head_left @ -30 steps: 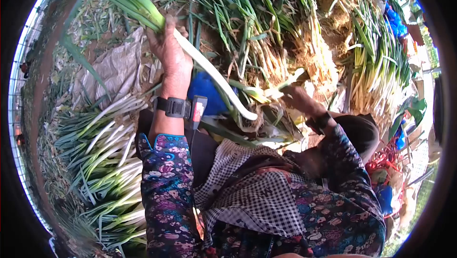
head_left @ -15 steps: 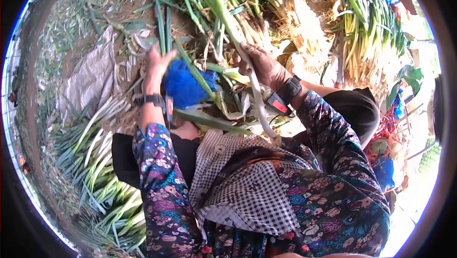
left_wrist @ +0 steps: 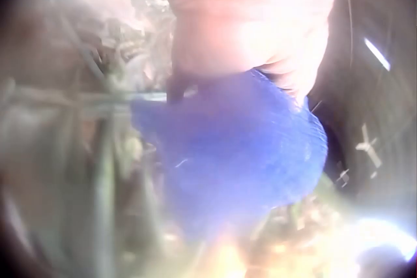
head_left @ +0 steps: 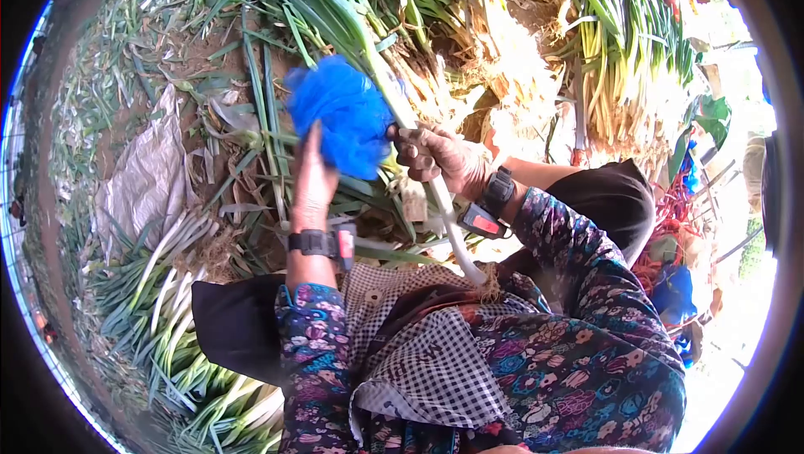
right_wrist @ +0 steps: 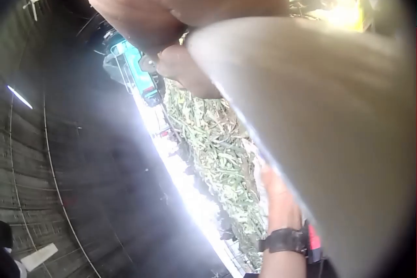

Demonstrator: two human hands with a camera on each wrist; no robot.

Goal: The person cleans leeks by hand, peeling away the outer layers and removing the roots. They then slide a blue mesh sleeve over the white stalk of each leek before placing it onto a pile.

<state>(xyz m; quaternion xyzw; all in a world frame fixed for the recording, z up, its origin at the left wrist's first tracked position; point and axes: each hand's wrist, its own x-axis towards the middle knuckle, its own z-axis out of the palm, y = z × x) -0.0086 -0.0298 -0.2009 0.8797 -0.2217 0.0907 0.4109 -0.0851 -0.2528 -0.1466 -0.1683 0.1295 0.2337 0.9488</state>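
Observation:
My left hand (head_left: 314, 182) grips a bunched blue mesh cloth (head_left: 342, 115), its thumb showing along the near side; the other fingers are hidden by the cloth. In the left wrist view the blue cloth (left_wrist: 234, 154) puffs out from the palm, blurred. A long green onion (head_left: 456, 232) stands slanted in my right hand (head_left: 440, 157), whose fingers curl round its pale stalk close beside the cloth. Its root end lies at the checked apron (head_left: 444, 353), and the leaves reach up and away. The white stalk (right_wrist: 319, 121) fills much of the right wrist view.
Untrimmed green onions with dry outer leaves (head_left: 481, 27) are heaped ahead. A bundle of green onions (head_left: 615, 77) lies at the right, and a pile of white-stalked ones (head_left: 172, 286) at the left. Leaf scraps and a pale plastic sheet (head_left: 146, 165) cover the ground to the left.
The green onion has passed from my left hand to my right, its root end swinging toward the apron. My left hand has picked up the blue cloth from the ground and brought it beside the stalk.

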